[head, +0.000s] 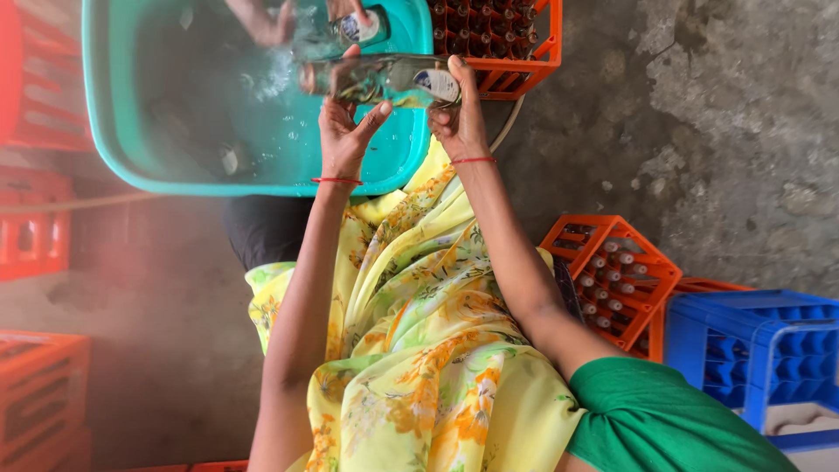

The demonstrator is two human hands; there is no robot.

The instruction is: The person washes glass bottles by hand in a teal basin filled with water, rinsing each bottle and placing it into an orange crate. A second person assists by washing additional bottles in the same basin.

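Both my hands hold a clear glass bottle (376, 79) sideways over a teal tub (114, 131) of soapy water. My left hand (343, 131) supports the bottle's neck half from below, fingers and thumb spread around it. My right hand (459, 118) grips the base end, where a white and blue label shows. A red thread is tied on each wrist. Across the tub, another person's hands (266, 22) hold a second labelled bottle (358, 26) in the water.
An orange crate (516, 74) full of bottles stands behind the tub on the right. Another orange crate (612, 271) with bottles and a blue crate (752, 350) sit at my right. Red crates (35, 236) line the left. Yellow flowered cloth covers my lap.
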